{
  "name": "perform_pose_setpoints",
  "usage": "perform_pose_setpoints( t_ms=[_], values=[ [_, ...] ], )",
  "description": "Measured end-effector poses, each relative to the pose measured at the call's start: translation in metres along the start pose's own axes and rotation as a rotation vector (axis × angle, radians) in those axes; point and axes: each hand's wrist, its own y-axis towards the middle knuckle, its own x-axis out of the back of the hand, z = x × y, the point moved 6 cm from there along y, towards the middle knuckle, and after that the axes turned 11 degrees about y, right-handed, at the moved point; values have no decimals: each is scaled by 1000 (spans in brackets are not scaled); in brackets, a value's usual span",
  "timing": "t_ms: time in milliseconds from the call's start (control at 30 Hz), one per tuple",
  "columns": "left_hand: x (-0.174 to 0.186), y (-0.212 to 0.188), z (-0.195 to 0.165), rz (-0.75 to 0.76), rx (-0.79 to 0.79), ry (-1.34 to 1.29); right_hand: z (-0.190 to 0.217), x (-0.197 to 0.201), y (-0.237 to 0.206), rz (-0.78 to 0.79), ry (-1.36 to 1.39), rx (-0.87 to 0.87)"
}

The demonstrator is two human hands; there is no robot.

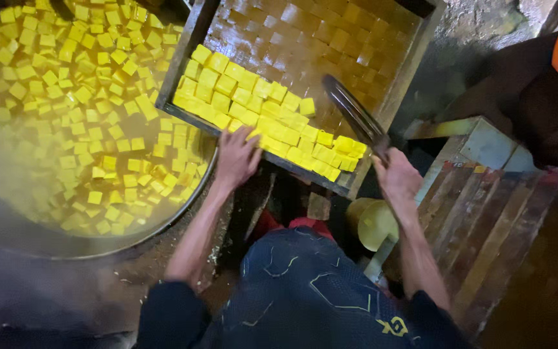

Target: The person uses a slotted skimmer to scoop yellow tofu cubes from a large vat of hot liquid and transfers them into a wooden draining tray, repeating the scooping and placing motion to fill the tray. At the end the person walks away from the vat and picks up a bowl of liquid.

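Left hand (237,158) flat and spread on tray (188,45) rim, touching yellow cubes (253,106) massed along near edge. Right hand (395,174) closed round scoop (353,113) handle, blade over tray. Transfer to pot (182,200) under way; level, steady sweep advised.

You see bright yellow cubes (259,110) in a dark brown tray (192,39), more yellow cubes (66,97) in murky yellow liquid, and dark blue trousers (305,291) with yellow lines
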Motion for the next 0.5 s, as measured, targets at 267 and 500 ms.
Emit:
perform_pose_setpoints(
  t_ms=[267,500],
  values=[
    [100,-230,121,-397,814,190,45,44,-32,215,-146,-102],
    [69,-291,168,-247,1040,220,206,-65,-5,270,555,94]
  ],
)
